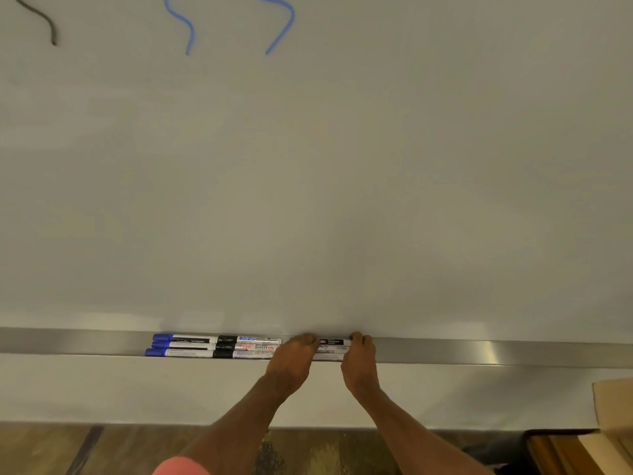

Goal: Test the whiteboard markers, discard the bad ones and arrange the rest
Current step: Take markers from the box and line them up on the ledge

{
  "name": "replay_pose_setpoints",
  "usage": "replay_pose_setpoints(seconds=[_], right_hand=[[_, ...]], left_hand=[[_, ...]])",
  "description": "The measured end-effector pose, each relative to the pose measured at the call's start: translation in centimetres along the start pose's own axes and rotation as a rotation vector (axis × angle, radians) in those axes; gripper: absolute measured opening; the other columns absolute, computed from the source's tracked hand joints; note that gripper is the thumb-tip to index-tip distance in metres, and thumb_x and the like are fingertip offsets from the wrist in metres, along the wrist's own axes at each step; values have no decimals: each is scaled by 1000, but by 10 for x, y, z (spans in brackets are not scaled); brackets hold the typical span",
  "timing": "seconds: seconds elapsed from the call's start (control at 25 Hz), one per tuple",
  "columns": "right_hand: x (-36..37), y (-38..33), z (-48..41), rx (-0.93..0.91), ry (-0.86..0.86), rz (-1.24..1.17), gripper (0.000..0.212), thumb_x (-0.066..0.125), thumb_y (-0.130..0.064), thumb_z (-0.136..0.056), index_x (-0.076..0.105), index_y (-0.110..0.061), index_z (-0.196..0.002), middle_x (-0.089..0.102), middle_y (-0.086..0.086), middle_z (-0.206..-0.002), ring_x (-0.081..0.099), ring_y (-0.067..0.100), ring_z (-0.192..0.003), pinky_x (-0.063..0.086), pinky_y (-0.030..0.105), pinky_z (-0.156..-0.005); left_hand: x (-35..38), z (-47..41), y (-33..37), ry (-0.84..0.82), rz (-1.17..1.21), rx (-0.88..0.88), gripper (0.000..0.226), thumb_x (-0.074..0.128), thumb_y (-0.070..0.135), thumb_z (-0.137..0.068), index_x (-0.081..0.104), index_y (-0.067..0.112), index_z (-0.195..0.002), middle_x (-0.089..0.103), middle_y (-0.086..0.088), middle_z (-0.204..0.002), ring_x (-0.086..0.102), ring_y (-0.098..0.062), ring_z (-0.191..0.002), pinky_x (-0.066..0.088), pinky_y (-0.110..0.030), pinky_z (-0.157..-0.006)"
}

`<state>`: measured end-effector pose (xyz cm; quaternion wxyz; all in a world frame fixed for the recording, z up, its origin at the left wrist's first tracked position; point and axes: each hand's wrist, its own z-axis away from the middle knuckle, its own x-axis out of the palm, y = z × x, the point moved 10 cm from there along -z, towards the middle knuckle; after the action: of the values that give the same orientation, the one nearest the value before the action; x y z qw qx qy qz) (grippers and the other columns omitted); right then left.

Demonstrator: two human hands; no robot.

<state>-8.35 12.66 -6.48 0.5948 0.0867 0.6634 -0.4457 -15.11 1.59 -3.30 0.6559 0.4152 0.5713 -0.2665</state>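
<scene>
Several whiteboard markers lie end to end in rows on the metal tray [479, 353] under the whiteboard [308, 183]. Three blue-capped markers [185, 345] sit at the left, with more white-barrelled markers [255, 346] right of them. My left hand [294, 358] and my right hand [359, 358] rest on the tray, fingers pressing both ends of a black-labelled marker [332, 342]; other markers beneath it are partly hidden by my hands. One black squiggle [48, 22] and two blue squiggles [185, 25] are drawn at the board's top.
A cardboard box [613, 402] stands at the lower right, with wooden boards [561, 454] beneath it. Wood-patterned floor [137, 450] shows below the white wall. The tray runs the full width of the view.
</scene>
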Motion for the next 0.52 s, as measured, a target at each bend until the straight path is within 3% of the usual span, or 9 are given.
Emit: replay_pose_setpoints(seconds=[0.28, 0.52], right_hand=[[8, -6, -1, 1, -57, -64, 39, 49, 5, -89, 41, -6, -126, 44, 12, -123, 48, 23, -110, 46, 30, -94], [9, -8, 0, 9, -69, -71, 34, 44, 7, -88, 45, -5, -120, 46, 13, -119, 48, 25, -108, 46, 34, -93]], left_hand=[[9, 6, -4, -23, -25, -44, 52, 40, 5, -97, 25, 9, -146, 23, -7, -154, 18, -20, -144, 27, -31, -113], [14, 8, -12, -59, -17, -124, 61, 48, 4, -94, 19, 9, -148, 16, -8, -157, 12, -21, -145, 22, -33, -115]])
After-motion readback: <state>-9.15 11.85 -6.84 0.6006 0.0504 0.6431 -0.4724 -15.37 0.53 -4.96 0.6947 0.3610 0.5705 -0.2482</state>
